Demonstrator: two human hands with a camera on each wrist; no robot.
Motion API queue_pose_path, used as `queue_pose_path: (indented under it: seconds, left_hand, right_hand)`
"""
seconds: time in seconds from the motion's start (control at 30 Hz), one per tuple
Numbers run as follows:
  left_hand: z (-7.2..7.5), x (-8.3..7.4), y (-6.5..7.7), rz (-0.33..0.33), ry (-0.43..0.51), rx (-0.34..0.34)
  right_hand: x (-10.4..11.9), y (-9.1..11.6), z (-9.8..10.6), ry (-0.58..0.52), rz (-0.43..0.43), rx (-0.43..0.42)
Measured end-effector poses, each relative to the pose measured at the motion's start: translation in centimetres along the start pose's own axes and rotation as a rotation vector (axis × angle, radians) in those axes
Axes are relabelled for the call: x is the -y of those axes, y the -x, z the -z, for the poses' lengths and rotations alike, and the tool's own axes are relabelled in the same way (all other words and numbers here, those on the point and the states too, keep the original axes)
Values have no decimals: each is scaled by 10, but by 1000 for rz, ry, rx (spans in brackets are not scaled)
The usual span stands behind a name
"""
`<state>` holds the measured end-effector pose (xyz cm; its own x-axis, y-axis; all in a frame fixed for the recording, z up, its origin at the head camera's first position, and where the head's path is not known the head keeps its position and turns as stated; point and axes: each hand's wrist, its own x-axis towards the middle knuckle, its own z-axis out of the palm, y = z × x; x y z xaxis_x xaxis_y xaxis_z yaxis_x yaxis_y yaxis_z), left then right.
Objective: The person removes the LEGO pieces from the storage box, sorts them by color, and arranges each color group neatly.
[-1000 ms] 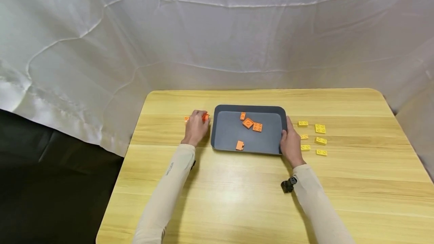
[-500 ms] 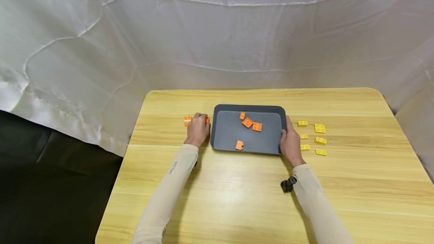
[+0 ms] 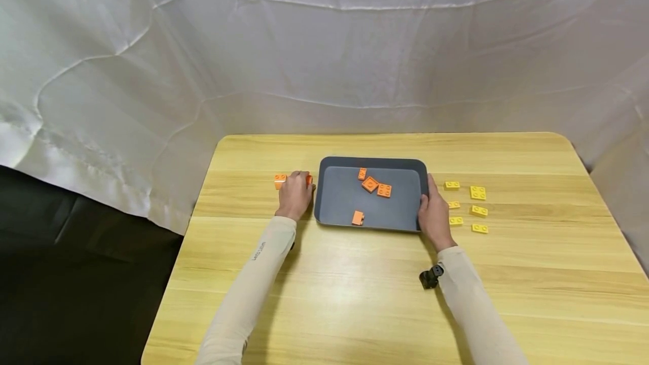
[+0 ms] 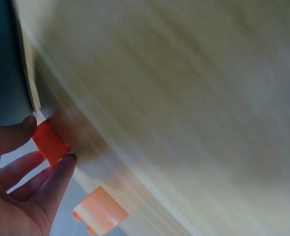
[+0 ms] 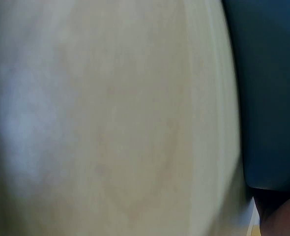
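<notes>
My left hand point(image 3: 295, 195) is just left of the grey tray point(image 3: 375, 227). In the left wrist view its thumb and a fingertip pinch an orange toy brick point(image 4: 50, 141) by opposite ends, close to the tray's side. A second orange brick point(image 3: 280, 180) lies on the table left of that hand, its studs to one side in the left wrist view point(image 4: 103, 211). My right hand point(image 3: 435, 216) grips the tray's right edge, thumb over the rim and fingers along the outside. Inside the tray lie several orange bricks point(image 3: 384, 191), one point(image 3: 358, 218) apart near the front wall.
Several yellow bricks point(image 3: 479, 211) lie in loose rows on the wooden table point(image 3: 355, 297), right of my right hand. Some sit close beside its fingers. A pale curtain point(image 3: 355, 61) hangs behind the table's far edge.
My left hand has shifted slightly right and toward me, showing more of the orange brick to its left. The tray, the right hand and the yellow bricks hold their places.
</notes>
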<state>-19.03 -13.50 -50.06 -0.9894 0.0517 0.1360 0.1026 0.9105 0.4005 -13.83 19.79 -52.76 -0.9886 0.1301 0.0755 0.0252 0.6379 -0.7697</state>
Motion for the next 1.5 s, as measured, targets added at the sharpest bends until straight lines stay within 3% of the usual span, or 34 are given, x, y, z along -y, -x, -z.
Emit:
queue_pose_path:
  seconds: [0.4, 0.97, 1.2, 1.5]
  left_hand:
    - [3, -1, 1, -25, 7, -17]
    - [19, -11, 1, -30, 104, -63]
    - [24, -26, -2, -73, 111, -74]
    - [20, -52, -1, -149, 49, 6]
  right_hand:
    - [1, 0, 1, 0, -10, 6]
    - [-1, 0, 1, -14, -22, 16]
    - [-4, -1, 0, -14, -14, 11]
    - [-2, 0, 1, -14, -7, 11]
